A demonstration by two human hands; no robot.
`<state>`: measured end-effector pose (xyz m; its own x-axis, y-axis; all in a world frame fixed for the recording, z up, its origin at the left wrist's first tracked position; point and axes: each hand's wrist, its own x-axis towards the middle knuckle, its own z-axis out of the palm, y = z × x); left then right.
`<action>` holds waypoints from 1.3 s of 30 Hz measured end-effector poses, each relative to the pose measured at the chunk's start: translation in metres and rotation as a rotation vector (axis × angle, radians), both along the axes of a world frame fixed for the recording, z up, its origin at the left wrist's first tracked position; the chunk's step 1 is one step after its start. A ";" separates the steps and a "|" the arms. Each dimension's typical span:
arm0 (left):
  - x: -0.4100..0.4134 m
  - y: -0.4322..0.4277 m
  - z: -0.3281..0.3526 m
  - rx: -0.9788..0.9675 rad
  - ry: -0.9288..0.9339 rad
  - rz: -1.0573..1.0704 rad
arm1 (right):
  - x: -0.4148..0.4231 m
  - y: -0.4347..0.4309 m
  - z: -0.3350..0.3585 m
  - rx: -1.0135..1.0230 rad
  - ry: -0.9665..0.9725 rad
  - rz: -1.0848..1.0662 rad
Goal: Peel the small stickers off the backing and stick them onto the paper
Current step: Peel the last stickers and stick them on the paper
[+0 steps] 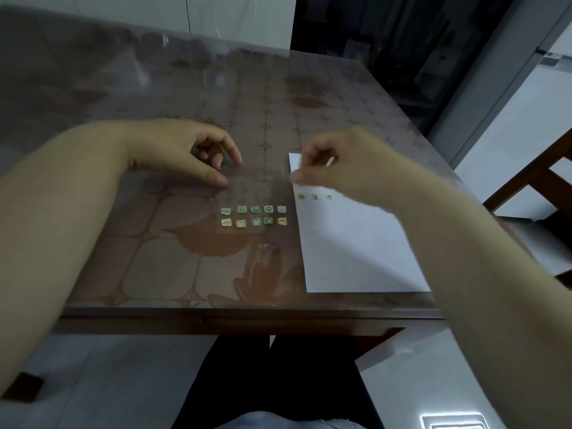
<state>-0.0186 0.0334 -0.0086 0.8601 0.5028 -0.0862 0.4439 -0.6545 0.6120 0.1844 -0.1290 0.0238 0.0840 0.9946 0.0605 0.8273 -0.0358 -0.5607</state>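
Stickers [253,215] sit in two rows of five on the clear backing [253,187], which lies flat on the worktop [154,258] just left of the paper [356,252]. Left hand [185,153] is down at the backing's far left corner, the one away from the paper. Its fingers [235,154] are bent and apart, the thumb tip touches that corner, and nothing is pinched between them. The sticker rows lie nearer the person than those tips.

Right hand [340,162] hangs over the paper's far end, thumb and forefinger brought together at the paper's left edge. A faint green speck shows beside them, but blur smears it, so I can't tell whether a sticker is pinched there.

On the paper, three green stickers [315,197] in a row, just this side of the right hand, toward the paper's left edge.

The backing's edges barely show against the patterned worktop. Right forearm [448,227] covers the paper's far right corner. Sticker pictures are too small to read.
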 end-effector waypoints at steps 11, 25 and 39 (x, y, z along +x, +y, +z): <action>0.002 -0.005 0.002 -0.021 0.002 0.015 | -0.054 0.023 -0.026 0.029 0.010 0.208; 0.002 -0.006 0.003 0.005 0.033 -0.008 | -0.063 0.020 -0.016 -0.174 0.099 0.118; 0.002 -0.003 0.001 -0.023 0.014 -0.009 | -0.071 0.021 -0.009 -0.111 -0.080 0.055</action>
<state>-0.0161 0.0303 -0.0073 0.8633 0.4926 -0.1098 0.4467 -0.6446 0.6204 0.1132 -0.1077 0.0148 0.0285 0.9985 -0.0460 0.8715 -0.0474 -0.4882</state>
